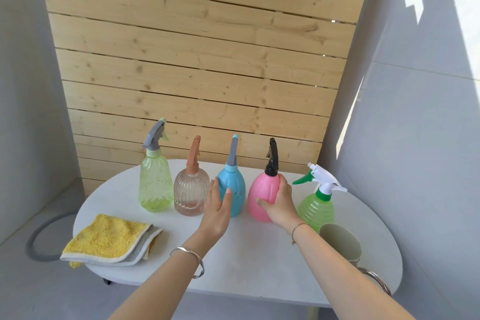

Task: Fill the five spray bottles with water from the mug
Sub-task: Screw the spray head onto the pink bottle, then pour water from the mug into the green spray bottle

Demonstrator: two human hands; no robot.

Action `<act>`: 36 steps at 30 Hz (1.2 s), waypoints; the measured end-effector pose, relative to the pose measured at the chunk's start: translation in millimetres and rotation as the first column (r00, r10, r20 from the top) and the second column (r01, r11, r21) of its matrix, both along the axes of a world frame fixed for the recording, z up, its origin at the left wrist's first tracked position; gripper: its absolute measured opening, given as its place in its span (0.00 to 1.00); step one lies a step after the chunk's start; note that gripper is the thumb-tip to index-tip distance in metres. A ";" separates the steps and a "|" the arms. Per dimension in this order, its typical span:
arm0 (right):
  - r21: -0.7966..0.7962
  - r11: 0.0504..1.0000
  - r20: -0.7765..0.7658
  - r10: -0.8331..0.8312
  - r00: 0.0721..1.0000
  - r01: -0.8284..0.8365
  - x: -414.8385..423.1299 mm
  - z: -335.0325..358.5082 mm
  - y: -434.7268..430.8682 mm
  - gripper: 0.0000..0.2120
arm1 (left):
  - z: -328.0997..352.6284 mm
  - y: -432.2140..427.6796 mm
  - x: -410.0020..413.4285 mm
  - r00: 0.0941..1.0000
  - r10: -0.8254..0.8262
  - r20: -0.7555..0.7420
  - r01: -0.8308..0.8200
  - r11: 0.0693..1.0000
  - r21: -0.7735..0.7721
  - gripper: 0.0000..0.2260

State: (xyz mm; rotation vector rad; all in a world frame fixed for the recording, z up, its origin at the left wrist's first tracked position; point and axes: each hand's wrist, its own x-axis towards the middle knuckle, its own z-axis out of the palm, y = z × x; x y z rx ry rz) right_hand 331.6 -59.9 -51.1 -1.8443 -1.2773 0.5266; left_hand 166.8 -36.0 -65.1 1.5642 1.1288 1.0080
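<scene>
The pink bottle [261, 200] is held by the right grip [281, 202], whose fingers are curled round its shoulder with the thumb laid across its front. It stands on the surface [259, 254] with its spray head screwed on. The left grip [218, 206] is spread flat with straight fingers, left of the pink bottle, at the blue bottle [233, 189]; whether it touches cannot be told.

Several slips can be expected. The pink bottle is egg-shaped and narrow-footed, so it may be tipped if the head is twisted off while the body is not steadied. The blue bottle just left of it and the green bottle [317, 209] just right of it could then be knocked over. The mug [340, 241], right of the pink bottle and nearer, sits just beside the right forearm and could be swept aside. Water is likely to be spilled when poured from a wide rim into a narrow neck. A cloth [109, 239] is laid well to the left.

A shallow pool is seen in the peach bottle [191, 193], two places left. The yellow bottle [155, 186], farthest left, looks speckled with drops, but no level can be read. Pink and blue are opaque, and the mug's contents are not shown.
</scene>
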 end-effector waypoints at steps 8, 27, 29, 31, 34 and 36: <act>0.015 0.998 0.025 -0.057 0.998 0.056 -4.6 -2.5 -3.4 0.42 | 2.2 -3.7 1.0 1.000 0.002 -0.003 -0.002 1.000 0.001 0.26; -0.048 0.977 0.285 -0.184 0.940 0.206 61.4 98.4 -83.9 0.12 | 52.2 -76.7 22.6 0.994 -0.085 0.065 0.077 0.990 0.122 0.33; 0.105 0.988 0.263 -0.135 0.955 0.111 49.4 110.3 -90.1 0.17 | 61.9 -85.0 22.2 0.991 -0.128 0.046 0.121 0.983 0.137 0.38; 0.245 0.968 0.157 -0.089 0.984 0.049 26.6 131.7 -102.7 0.11 | 73.0 -91.5 22.1 0.990 -0.138 -0.039 0.142 0.973 0.181 0.44; 0.344 0.938 0.018 0.044 0.999 -0.047 -6.3 156.5 -123.9 0.10 | 89.5 -103.4 14.5 0.991 -0.074 -0.113 0.102 0.958 0.269 0.47; 0.393 0.917 -0.075 0.100 0.992 -0.062 -26.8 163.5 -136.5 0.09 | 96.3 -111.2 7.2 0.995 -0.022 -0.102 0.053 0.947 0.316 0.42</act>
